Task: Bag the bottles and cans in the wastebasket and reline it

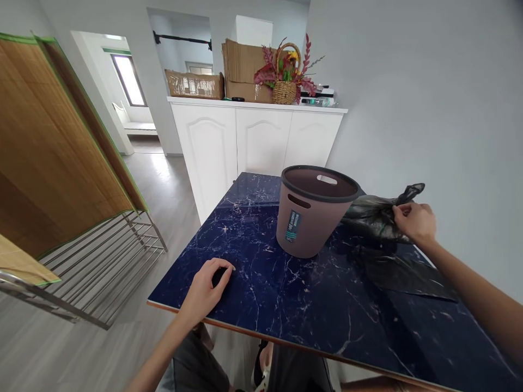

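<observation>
Dark blue marbled worktop (261,305) before a white cabinet (263,139), with a dusty-pink bin (316,226) and black plastic bags.
The right hand (417,222) pinches the gathered neck of a knotted black bag (368,218), which lies just right of the upright bin; a flat black bag (408,272) is spread nearer the person. The left hand (210,288) is at the worktop's near-left edge, thumb and forefinger curved into a ring; whether their tips meet, I cannot tell.
</observation>
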### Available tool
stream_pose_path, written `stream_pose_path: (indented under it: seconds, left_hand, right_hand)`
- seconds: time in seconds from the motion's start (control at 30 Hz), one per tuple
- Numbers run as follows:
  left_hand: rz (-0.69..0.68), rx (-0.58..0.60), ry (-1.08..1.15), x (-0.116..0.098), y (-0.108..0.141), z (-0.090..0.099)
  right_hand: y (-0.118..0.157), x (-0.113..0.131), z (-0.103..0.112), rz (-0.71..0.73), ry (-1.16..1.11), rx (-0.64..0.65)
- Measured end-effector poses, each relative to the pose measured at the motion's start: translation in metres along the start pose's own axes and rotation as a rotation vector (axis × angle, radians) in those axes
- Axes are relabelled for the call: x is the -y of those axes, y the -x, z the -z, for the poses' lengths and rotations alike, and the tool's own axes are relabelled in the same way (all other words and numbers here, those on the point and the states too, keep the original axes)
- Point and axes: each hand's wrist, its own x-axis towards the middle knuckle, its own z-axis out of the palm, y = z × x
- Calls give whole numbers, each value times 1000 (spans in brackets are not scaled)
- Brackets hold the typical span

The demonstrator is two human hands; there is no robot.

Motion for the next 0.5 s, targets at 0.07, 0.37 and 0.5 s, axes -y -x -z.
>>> stream_pose_path:
  seconds: [0.07, 0.37, 0.5]
  left_hand:
    - [10, 8, 3, 0, 0, 0]
    - [50, 51, 27, 4, 2, 1]
    - [42, 49, 32, 6, 3, 1]
  right_hand:
    - [4, -4, -9, -51, 1, 81]
    - [31, -6, -9, -80, -41, 251]
    - [75, -7, 12, -7, -89, 192]
